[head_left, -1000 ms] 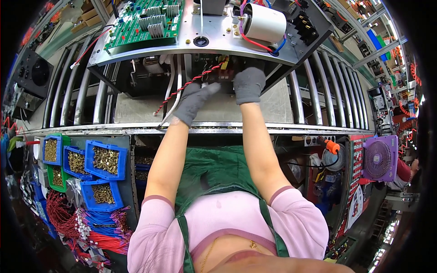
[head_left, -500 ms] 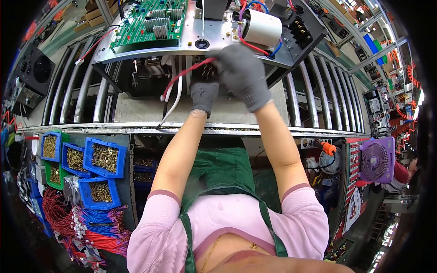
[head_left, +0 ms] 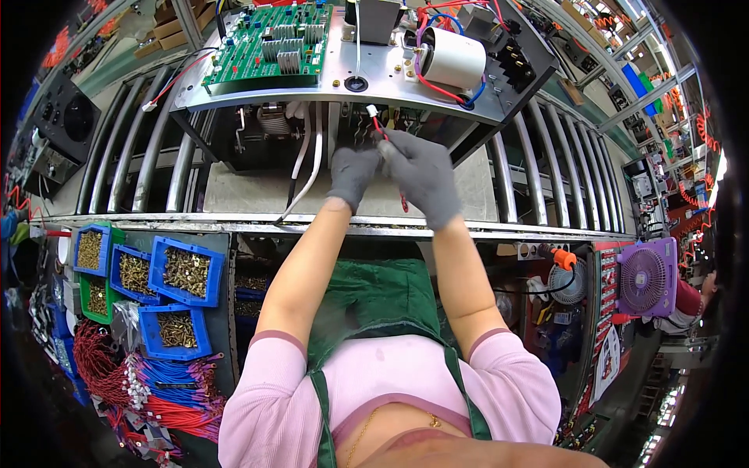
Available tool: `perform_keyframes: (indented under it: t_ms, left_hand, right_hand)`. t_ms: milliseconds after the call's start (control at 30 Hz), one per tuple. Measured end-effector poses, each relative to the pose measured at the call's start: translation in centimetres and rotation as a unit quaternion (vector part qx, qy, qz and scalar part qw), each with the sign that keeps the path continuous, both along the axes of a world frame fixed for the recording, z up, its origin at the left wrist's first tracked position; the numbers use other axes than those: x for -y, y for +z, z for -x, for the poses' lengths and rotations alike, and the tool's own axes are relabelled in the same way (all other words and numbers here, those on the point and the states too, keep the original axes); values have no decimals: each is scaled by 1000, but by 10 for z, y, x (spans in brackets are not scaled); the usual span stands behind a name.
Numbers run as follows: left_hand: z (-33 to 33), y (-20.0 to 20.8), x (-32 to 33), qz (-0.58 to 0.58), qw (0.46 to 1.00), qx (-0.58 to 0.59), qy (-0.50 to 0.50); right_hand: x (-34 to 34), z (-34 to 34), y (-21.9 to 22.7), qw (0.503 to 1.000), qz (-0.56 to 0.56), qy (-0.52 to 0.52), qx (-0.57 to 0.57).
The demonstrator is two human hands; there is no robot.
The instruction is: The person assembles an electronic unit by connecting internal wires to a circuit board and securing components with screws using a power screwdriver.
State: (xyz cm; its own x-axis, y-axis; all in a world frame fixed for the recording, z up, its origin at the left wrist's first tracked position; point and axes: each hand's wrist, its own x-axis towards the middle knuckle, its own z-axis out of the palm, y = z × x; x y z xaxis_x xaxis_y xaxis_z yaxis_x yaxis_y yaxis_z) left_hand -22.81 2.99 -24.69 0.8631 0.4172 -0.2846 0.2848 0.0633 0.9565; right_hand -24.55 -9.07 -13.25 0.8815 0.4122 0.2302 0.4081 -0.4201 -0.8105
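My gloved right hand (head_left: 421,173) is closed on a red wire (head_left: 379,127) with a white plug at its upper end. The wire's other end hangs below that hand. Against its fingertips is my gloved left hand (head_left: 353,175), fingers curled; whatever they pinch is hidden. Both hands are in front of the open underside of a metal chassis (head_left: 335,92). On top of the chassis are a green circuit board (head_left: 234,58) and a white cylinder (head_left: 456,58). Two white cables (head_left: 317,152) hang out of the chassis left of my hands.
A roller conveyor (head_left: 148,168) runs left and right of the chassis. Blue bins (head_left: 186,269) of screws stand at lower left, above bundles of red and blue wires (head_left: 168,382). At right are a purple fan (head_left: 646,274) and an orange-handled tool (head_left: 563,256).
My right hand has come down and toward me, turning the red wire so its white plug now points up. My left hand has shifted slightly right, and the two hands now meet.
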Motion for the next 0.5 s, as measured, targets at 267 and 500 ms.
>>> perform_keyframes:
  t_ms: [267,500]
  left_hand:
    - [92,118,-49,-189,933,293,-87]
    - [15,172,-84,-760,568,298,-104]
  right_hand:
    - [-45,-26,-14,985,-125,-37,-115]
    - [-73,-29,-35,835,-465,35,-292]
